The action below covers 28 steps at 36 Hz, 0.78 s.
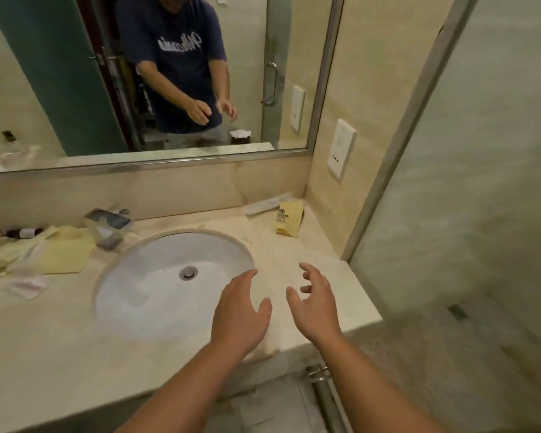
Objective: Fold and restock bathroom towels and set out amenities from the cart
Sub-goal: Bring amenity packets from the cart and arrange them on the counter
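At a bathroom vanity counter [44, 339], right of the sink [156, 276], a person's left hand [239, 310] and right hand [316, 307] hover apart, fingers loosely spread, gripping nothing. A yellow amenity packet [289, 218] lies in the back right corner, just beside a white sachet [263, 205]; yellow cloths [63, 254] lie left of the basin.

The left forearm [181, 392] is bare and runs from the lower edge up to the right; the right forearm [372, 382], also bare, runs up to the left, so the hands are near each other but apart; the left hand [241, 314] is back up, fingers straight and close together, pointing ahead, thumb spread toward the other hand; the right hand [317, 307] has its palm turned inward, fingers spread and loosely curled, thumb out to the left; both hands hold nothing.
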Tool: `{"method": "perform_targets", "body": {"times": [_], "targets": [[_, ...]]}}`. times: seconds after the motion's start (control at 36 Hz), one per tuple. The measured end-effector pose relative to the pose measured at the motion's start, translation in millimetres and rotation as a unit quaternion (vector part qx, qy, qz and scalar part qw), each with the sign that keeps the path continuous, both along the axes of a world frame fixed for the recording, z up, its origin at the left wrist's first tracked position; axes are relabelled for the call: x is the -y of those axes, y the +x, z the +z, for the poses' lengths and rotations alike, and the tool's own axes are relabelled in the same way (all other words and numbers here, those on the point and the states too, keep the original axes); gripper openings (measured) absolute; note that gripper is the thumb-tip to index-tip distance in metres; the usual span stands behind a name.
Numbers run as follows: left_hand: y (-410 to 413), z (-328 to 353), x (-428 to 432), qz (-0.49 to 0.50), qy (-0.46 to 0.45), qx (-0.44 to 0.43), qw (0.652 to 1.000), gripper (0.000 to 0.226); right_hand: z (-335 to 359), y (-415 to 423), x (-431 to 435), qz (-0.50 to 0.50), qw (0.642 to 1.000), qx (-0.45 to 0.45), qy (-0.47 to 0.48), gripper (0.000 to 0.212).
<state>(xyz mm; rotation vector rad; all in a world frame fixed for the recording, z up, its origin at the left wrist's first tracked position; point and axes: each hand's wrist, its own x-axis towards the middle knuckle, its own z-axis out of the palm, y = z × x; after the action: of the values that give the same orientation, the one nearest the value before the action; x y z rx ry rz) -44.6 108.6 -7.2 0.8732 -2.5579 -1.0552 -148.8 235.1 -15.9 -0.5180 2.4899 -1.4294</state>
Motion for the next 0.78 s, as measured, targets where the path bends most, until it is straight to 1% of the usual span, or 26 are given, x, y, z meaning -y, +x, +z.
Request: {"method": "perform_targets", "body": {"times": [0.14,0.25,0.33,0.39,0.47,0.56,0.67,0.72,0.78], "targets": [[-57,-37,42,-0.029,0.004,0.033,0.999,0.063,-43,-56,45,-0.02,0.998,0.047,0.026,0.068],[-106,-72,65,-0.05,-0.029,0.052,0.997,0.068,-83,-92,77,-0.041,0.996,0.071,0.032,0.084],[-143,-97,79,-0.042,-0.056,0.067,0.995,0.072,-118,-117,93,-0.059,0.994,0.076,0.046,0.094],[-164,-114,87,-0.031,-0.071,0.081,0.994,0.074,-136,-133,102,-0.082,0.993,0.038,0.079,0.094],[-193,-140,101,-0.015,-0.103,0.086,0.991,0.073,-146,-160,121,-0.1,0.987,-0.027,0.125,0.09],[-221,-164,118,-0.007,-0.153,0.08,0.985,0.073,-150,-194,142,-0.097,0.982,-0.058,0.149,0.094],[-264,-176,144,0.017,-0.192,0.079,0.978,0.075,-154,-240,166,-0.083,0.978,-0.084,0.169,0.1],[-288,-177,157,0.025,-0.216,0.074,0.973,0.078,-157,-259,175,-0.084,0.974,-0.102,0.182,0.1],[-313,-176,171,0.035,-0.227,0.069,0.971,0.079,-160,-274,183,-0.078,0.971,-0.12,0.193,0.094]]}}
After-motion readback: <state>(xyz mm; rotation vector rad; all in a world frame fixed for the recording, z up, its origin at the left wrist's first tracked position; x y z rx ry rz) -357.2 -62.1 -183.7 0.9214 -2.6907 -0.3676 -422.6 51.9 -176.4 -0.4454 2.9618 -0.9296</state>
